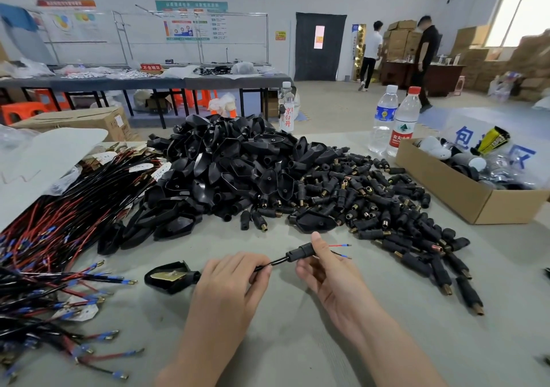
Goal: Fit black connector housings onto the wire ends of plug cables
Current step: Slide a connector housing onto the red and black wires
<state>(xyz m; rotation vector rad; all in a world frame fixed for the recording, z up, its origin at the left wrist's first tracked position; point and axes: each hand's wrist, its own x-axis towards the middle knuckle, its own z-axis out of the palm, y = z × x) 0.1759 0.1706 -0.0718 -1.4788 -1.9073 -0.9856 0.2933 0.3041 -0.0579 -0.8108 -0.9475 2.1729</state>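
Black plastic covers most of the grey table: a heap of plug shells toward the back, a spill of small barrel housings to the right of it, and a bundle of red and black cables at the left.

Near the front edge, the left hand pinches one plug cable between fingertips and thumb. The right hand grips a black connector housing, thumb on top and fingers curled beneath. The housing sits on the cable just right of the left hand's pinch. Two thin wire ends, one red and one dark, both blue-tipped, poke out past the right hand and spread apart. The cable's own plug shell lies on the table left of the left hand.

From where I stand, the fit looks most of the way done, and the trouble would come from those leads. If the housing is worked along with the wires splayed, a blue tip could catch on its mouth and bend or kink. The left pinch is on a thin, glossy cable, so a firm tug could let it slip through. That same tug could drag the shell across the table into the loose cables.
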